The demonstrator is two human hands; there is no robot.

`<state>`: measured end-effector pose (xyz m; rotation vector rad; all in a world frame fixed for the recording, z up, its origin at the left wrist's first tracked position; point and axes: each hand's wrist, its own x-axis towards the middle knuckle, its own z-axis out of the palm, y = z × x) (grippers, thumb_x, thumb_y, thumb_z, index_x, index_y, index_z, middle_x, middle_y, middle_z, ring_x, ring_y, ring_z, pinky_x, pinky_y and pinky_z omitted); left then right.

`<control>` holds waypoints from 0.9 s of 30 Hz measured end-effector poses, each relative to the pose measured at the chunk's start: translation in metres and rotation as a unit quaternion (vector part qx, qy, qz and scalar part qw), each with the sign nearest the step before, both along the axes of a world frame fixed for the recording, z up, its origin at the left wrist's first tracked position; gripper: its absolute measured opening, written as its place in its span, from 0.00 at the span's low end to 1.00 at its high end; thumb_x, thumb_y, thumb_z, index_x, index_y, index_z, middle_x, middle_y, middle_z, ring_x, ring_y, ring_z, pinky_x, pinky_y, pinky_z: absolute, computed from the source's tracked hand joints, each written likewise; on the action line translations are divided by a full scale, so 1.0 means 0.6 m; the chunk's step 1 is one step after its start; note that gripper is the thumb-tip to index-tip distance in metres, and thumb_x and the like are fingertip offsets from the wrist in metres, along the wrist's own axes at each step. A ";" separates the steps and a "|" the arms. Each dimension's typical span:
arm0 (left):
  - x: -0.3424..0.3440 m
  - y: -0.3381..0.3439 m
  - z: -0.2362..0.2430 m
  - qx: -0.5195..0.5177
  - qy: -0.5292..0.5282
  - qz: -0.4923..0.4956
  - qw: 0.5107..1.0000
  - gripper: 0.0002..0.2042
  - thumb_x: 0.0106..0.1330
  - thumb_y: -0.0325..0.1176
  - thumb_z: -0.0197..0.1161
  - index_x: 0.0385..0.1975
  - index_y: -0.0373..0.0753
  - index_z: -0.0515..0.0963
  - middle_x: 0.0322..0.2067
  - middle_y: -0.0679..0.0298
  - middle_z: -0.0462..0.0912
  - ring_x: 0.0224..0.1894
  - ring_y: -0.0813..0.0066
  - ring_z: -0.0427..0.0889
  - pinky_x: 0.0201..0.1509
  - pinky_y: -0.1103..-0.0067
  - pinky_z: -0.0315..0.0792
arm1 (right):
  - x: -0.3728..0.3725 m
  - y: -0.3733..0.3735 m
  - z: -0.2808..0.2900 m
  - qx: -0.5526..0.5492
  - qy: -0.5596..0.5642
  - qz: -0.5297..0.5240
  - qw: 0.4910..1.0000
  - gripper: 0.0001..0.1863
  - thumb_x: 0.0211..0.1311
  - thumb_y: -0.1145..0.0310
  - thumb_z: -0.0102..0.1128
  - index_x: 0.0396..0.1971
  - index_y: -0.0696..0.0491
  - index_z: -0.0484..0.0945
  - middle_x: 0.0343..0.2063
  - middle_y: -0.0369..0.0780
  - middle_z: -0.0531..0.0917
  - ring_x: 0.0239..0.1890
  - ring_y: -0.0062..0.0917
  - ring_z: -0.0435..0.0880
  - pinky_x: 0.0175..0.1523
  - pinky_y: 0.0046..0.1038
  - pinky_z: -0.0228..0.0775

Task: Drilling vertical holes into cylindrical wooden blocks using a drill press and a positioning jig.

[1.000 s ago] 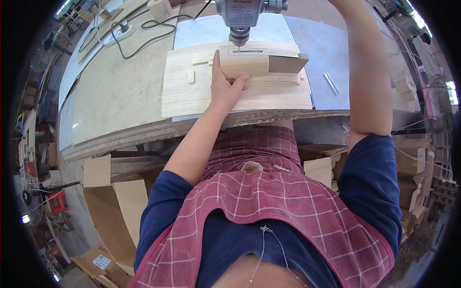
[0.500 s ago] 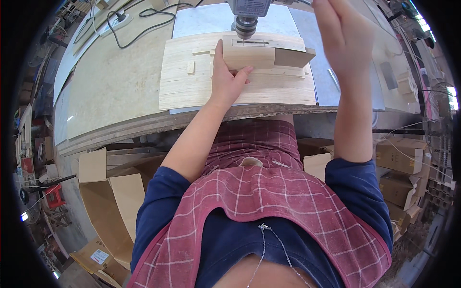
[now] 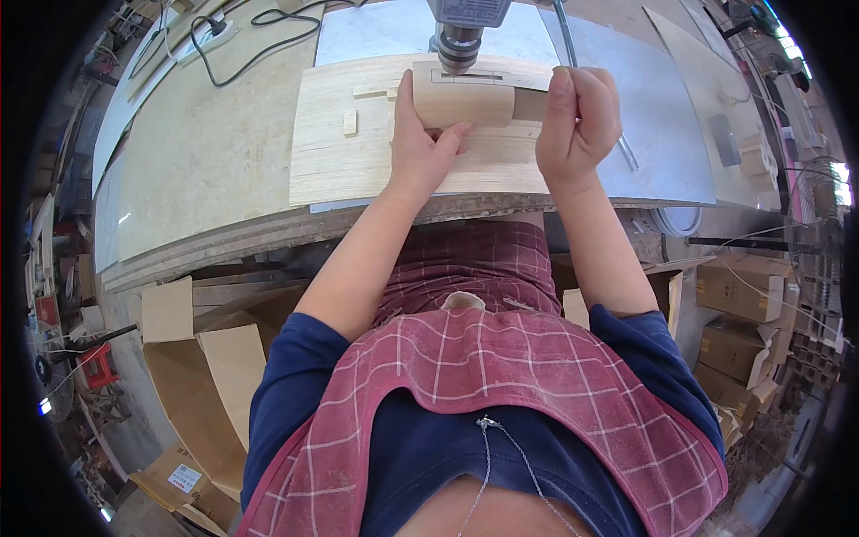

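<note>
My left hand holds a pale wooden block. Its index finger lies along the block's left end, and the thumb presses the near side. On top of the block is a drawn rectangle with a dark, narrow slot in it. The metal chuck of a drill press hangs right over that slot; whether a bit is inside the wood I cannot tell. To the right, my right hand is closed round the end of the press's metal lever. The block rests on a flat wooden board.
Small wood strips lie on the board, left of my hand. A thin metal rod is on the bench at right. A black cable loops at the back left. Cardboard boxes stand below the bench edge on both sides.
My right hand has come down and toward the left, bringing the lever with it. The chuck sits slightly lower over the block. My left hand keeps its hold.
</note>
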<state>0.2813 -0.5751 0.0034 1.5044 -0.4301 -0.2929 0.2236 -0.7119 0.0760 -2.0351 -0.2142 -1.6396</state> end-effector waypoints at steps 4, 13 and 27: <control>0.000 -0.005 -0.003 -0.008 0.002 0.007 1.000 0.44 0.53 0.22 0.62 0.64 0.36 0.38 0.41 0.50 0.75 0.32 0.72 0.79 0.32 0.80 0.77 | 0.016 -0.012 -0.047 -0.024 -0.009 -0.016 1.000 0.03 0.54 0.75 0.59 0.28 0.57 0.75 0.23 0.39 0.71 0.18 0.23 0.68 0.22 0.21 0.59; 0.002 -0.001 -0.005 -0.001 -0.007 -0.002 1.000 0.43 0.53 0.23 0.63 0.64 0.35 0.39 0.42 0.50 0.74 0.31 0.72 0.79 0.31 0.80 0.77 | -0.019 -0.013 0.009 -0.052 0.074 -0.018 0.996 0.03 0.54 0.73 0.59 0.26 0.56 0.75 0.22 0.40 0.73 0.18 0.27 0.70 0.22 0.26 0.61; 0.001 0.011 0.014 0.018 0.021 -0.011 1.000 0.43 0.51 0.20 0.63 0.65 0.36 0.43 0.48 0.49 0.71 0.39 0.68 0.79 0.34 0.79 0.77 | 0.153 -0.144 0.258 -0.119 0.227 -0.050 0.965 0.20 0.61 0.57 0.46 0.22 0.61 0.73 0.17 0.46 0.74 0.22 0.33 0.73 0.32 0.31 0.64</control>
